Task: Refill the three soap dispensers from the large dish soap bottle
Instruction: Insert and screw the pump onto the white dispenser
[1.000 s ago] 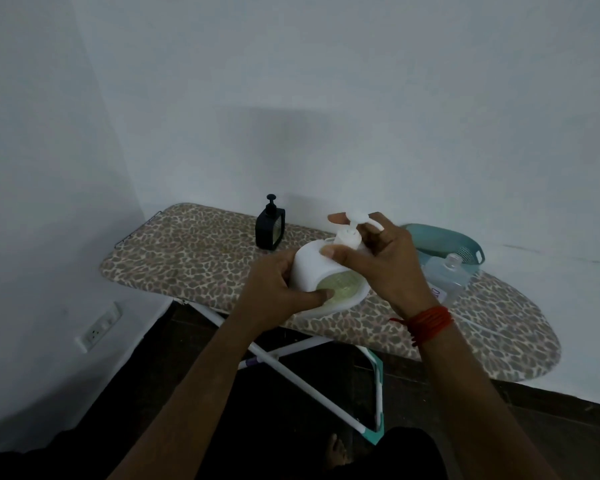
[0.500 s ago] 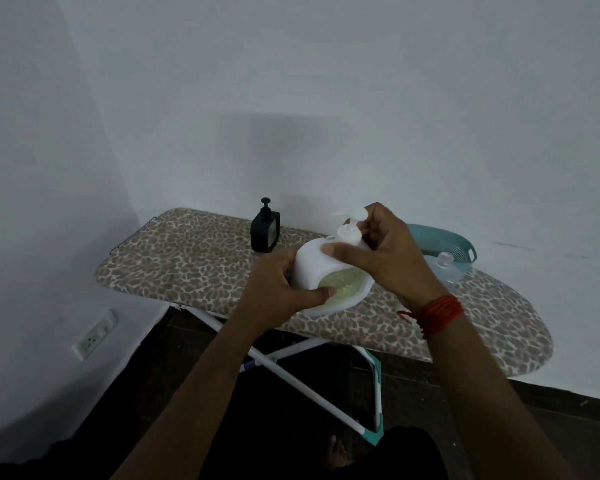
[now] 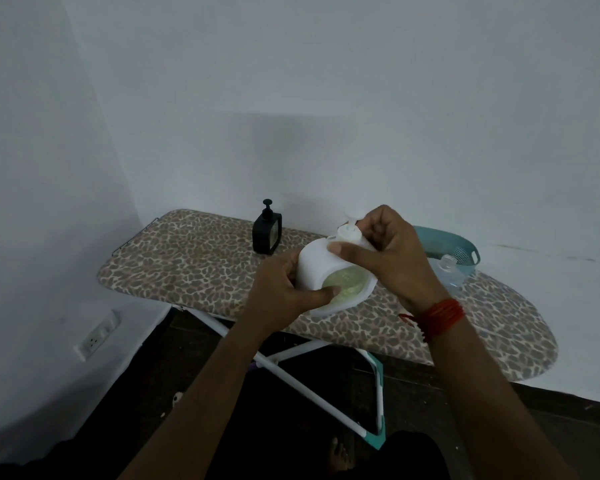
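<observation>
While the left hand grasps the tilted white dispenser above the ironing board, the right hand pinches its pump top; 1 black dispenser stands behind.

The white dispenser shows a pale yellow-green panel. The black dispenser is dark all over. The ironing board cover carries a brown-and-tan leopard print; its legs are white with teal feet. The basket is teal, and the wrist threads are red.
</observation>
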Available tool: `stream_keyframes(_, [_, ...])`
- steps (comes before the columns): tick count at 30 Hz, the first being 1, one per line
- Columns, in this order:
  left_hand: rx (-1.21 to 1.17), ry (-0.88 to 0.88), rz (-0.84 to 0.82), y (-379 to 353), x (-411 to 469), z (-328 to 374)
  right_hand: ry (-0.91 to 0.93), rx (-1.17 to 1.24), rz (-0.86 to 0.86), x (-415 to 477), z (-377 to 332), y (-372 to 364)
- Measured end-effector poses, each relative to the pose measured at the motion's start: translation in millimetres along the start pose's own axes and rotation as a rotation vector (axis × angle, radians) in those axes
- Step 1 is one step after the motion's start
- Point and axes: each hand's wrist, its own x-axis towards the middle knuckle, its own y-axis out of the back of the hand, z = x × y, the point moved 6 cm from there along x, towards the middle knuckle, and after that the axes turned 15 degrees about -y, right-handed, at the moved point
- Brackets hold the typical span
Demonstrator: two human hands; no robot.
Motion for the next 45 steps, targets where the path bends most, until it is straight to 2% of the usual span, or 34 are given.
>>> stream_keyframes(2, [0.000, -0.003, -0.002, 0.3, 1.3, -0.7, -0.003, 0.034, -0.072, 1.1, 0.8, -2.5])
stream_keyframes(4, [-0.034, 0.031, -0.012, 3.2, 0.7, -5.4, -0.060, 0.100, -0.287, 0.4, 0.9, -4.4])
stream_keyframes(5, [-0.053, 0.049, -0.022, 4.4, 0.3, -7.2, -0.082, 0.086, -0.366, -0.4, 0.4, -4.1])
stream_keyframes(7, [-0.074, 0.057, -0.033, 5.7, 0.0, -9.9, -0.064, -0.009, -0.409, -0.9, 0.1, -2.3])
stream_keyframes(9, [-0.071, 0.045, -0.016, 5.0, -0.2, -9.5, -0.034, 0.013, -0.346, 0.4, -1.9, -3.1])
stream_keyframes(12, [-0.027, 0.009, 0.032, -0.1, 0.0, -2.9, -0.023, 0.107, -0.086, 2.2, -0.7, -5.0])
stream_keyframes(14, [0.020, -0.007, 0.048, -3.9, -0.5, 0.9, -0.009, 0.031, 0.088, 3.4, 1.9, -4.5])
stream_keyframes(15, [0.036, -0.007, 0.049, -4.7, -1.1, 1.5, -0.016, -0.004, 0.119, 4.0, 3.0, -5.1])
stream_keyframes(17, [0.044, 0.001, 0.037, -3.2, -2.1, -0.6, -0.058, -0.012, 0.020, 5.2, 7.8, -6.7])
stream_keyframes(20, [0.002, 0.052, 0.004, 1.4, -1.7, -8.1, -0.126, 0.091, -0.307, 3.4, 9.5, -6.2])
stream_keyframes(22, [-0.020, 0.070, -0.005, 4.1, -1.1, -10.1, -0.118, 0.081, -0.384, 2.3, 9.1, -4.9])
stream_keyframes(24, [-0.017, 0.076, 0.004, 4.7, -0.2, -10.6, -0.086, 0.047, -0.334, 4.6, 8.8, -4.8])
stream_keyframes(26, [0.008, 0.067, 0.028, 2.4, -0.4, -9.5, -0.056, 0.091, -0.204, 7.0, 9.2, -4.3])
stream_keyframes(31, [0.206, 0.018, 0.119, -3.5, -2.1, 0.7, -0.010, 0.133, 0.070, 11.1, 13.8, -6.1])
stream_keyframes(37, [0.235, 0.044, 0.208, -7.2, -1.2, 1.4, 0.034, -0.029, 0.388, 15.6, 12.8, -7.8])
stream_keyframes(41, [0.252, 0.044, 0.211, -7.0, -0.6, -2.2, 0.047, -0.055, 0.429, 15.9, 14.3, -8.9])
stream_keyframes(45, [0.291, 0.044, 0.213, -6.1, -1.1, -10.2, -0.046, -0.003, 0.319, 18.5, 26.6, -10.5])
